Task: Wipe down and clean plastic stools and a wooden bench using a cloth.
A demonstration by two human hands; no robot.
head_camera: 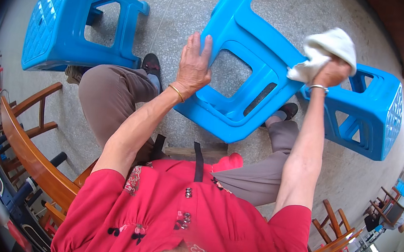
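Observation:
A blue plastic stool lies tipped between the person's legs, its open frame facing up. My left hand rests with spread fingers on its left side. In my right hand is a white cloth, bunched up and partly blurred, at the stool's right edge. The cloth hides part of that edge and some of my fingers. Another blue plastic stool lies on its side at the left, and a further one lies on its side at the right, just beyond my right forearm.
Grey speckled floor surrounds the stools. A wooden bench stands at the lower left, near blue-framed equipment. Wooden furniture is at the lower right. A seated person appears small at the far right.

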